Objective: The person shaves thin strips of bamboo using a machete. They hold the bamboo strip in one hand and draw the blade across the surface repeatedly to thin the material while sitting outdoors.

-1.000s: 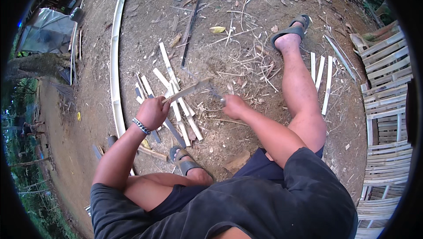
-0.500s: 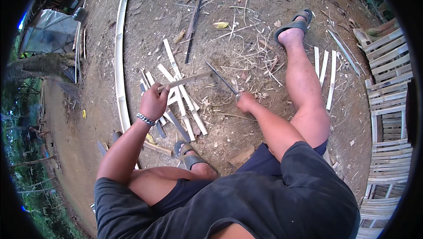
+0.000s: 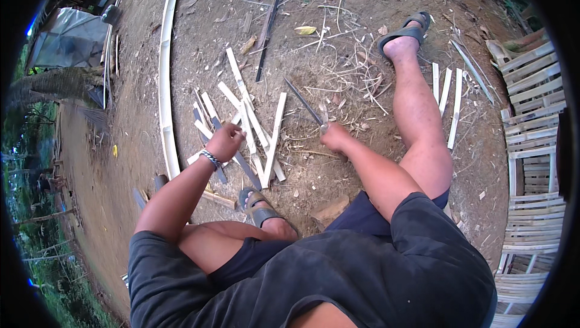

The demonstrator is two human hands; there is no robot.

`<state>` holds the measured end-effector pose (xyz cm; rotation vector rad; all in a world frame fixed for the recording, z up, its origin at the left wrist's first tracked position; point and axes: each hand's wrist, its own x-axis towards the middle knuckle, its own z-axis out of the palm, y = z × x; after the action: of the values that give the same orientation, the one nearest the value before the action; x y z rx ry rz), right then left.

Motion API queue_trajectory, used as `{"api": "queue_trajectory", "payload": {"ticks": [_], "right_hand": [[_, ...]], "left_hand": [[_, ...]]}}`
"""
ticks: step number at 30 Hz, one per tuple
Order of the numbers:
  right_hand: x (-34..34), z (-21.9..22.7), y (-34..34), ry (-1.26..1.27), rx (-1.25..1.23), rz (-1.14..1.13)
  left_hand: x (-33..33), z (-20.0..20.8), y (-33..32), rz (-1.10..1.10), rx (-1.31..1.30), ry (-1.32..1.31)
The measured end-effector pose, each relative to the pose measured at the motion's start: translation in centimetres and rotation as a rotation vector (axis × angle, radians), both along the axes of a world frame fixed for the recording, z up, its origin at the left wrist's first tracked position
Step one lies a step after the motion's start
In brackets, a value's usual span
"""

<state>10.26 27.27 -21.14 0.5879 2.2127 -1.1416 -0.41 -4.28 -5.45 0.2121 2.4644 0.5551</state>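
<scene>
Left hand [image 3: 226, 142]: curled in above the left side of the pale strips [image 3: 274, 139]; whether anything is pinched cannot be told.
Right hand [image 3: 335, 137]: wrapped around a knife's [image 3: 304, 102] handle, the blade being pointed far and left.
Strip pile: crossed loosely on the ground left of the knife, with dark strips [image 3: 244, 168] mixed in.
Right-side strips [image 3: 445, 91]: laid apart, beyond the right leg [image 3: 409, 98].
Done: many strips are judged already cut.
Left: the long bamboo length [image 3: 166, 80] seems not yet cut up; how many strips need trimming cannot be told.
</scene>
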Motion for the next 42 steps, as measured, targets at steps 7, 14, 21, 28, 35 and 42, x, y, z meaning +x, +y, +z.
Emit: {"api": "queue_trajectory", "payload": {"ticks": [7,14,21,28,35,42], "right_hand": [[0.7,-2.3,0.6,0.100,0.050,0.052],[0.8,-1.0,0.3,-0.008,0.061,0.084],[0.4,-0.3,0.5,-0.008,-0.009,0.062],[-0.3,4.8,-0.5,0.202,-0.038,-0.074],[-1.0,8.6,-0.7,0.257,-0.133,-0.049],[-1.0,9.8,-0.4,0.232,-0.148,0.035]], "left_hand": [[5.6,-4.3,1.4,-0.723,-0.437,-0.308],[12.1,-10.9,4.4,-0.027,-0.429,-0.097],[12.1,-9.7,4.0,0.124,-0.074,-0.017],[5.8,1.5,4.4,0.310,0.269,-0.260],[2.1,5.6,6.2,0.214,0.398,0.145],[-0.2,9.3,7.9,-0.338,0.027,0.580]]}}
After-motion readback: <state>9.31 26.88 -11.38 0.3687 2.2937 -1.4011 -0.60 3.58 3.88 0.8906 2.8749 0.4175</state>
